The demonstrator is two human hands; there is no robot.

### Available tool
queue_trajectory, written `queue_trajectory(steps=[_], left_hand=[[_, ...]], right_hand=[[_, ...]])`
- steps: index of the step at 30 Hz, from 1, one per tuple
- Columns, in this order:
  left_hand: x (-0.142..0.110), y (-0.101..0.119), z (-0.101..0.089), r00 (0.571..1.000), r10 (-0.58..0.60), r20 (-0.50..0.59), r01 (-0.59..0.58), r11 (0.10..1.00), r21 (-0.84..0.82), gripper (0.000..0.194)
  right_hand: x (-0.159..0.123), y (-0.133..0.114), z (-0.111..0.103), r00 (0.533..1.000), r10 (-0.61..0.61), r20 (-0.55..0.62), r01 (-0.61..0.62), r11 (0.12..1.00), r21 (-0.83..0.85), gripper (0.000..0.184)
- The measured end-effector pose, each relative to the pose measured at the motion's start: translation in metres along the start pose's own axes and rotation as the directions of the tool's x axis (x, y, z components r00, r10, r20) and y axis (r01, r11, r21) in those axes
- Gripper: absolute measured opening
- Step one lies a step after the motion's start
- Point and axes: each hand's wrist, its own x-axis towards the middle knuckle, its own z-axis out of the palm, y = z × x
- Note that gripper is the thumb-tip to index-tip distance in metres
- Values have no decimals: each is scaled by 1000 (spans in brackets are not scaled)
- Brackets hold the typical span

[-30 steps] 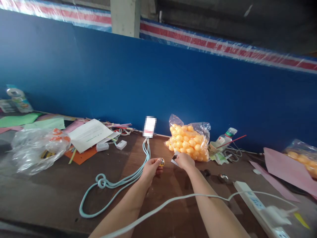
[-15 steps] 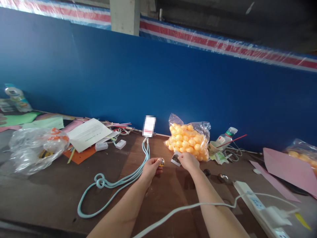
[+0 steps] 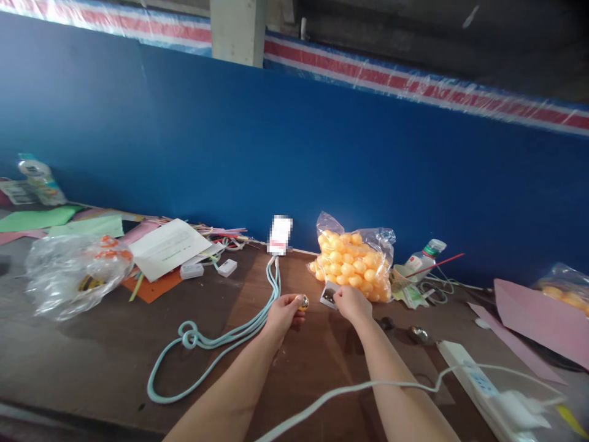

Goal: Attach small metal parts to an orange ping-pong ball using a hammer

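Note:
My left hand [image 3: 286,312] is closed, pinching a small shiny round piece [image 3: 304,302] with gold and silver on it, held over the brown table. What exactly the piece is I cannot make out. To its right, my right hand [image 3: 353,303] grips the edge of a small white box [image 3: 328,294] with dark contents. Right behind that box lies a clear bag of orange balls [image 3: 348,264]. A light blue lanyard [image 3: 243,331] runs along the table beside my left hand, up to a blurred white card [image 3: 280,236] leaning on the blue panel.
A white power strip [image 3: 473,380] lies at the right, its cable [image 3: 340,390] crossing my right forearm. Near it are a shiny metal piece [image 3: 418,334] and a bottle [image 3: 426,258]. Papers [image 3: 170,248], small white boxes [image 3: 227,267] and a crumpled plastic bag [image 3: 55,276] fill the left.
The whole view has shifted slightly, so everything appears a little further right. Both hands keep their holds; the small box in my right hand is turned slightly.

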Motion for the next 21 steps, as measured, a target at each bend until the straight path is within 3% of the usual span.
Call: queue_trajectory(steps=[3,6,8,11,13,21], left_hand=[[0,-1,0,1000,6,6,-6,1000,1,37],[0,0,0,1000,13,15,-13,1000,-12,36],[-2,1,0,1000,11,19,-11,1000,-28,35],[-4,4,-1,1000,-1,19,3,997,-75,31],[-5,7,-2,1000,-20,13,21,993,-119,27],[-6,11,-6,998,-39,40,47,969,-241,20]], right_hand=[[-2,3,0,999,3,-47,7,978,207,22],[-8,1,4,997,-51,-56,72,866,495,23],[-16,-5,7,998,-66,-2,46,685,727,22],[-31,-19,12,988,-112,105,-67,299,952,20],[-40,-28,13,980,-150,134,-106,180,978,21],[-57,-45,24,972,-196,126,-113,75,991,25]])
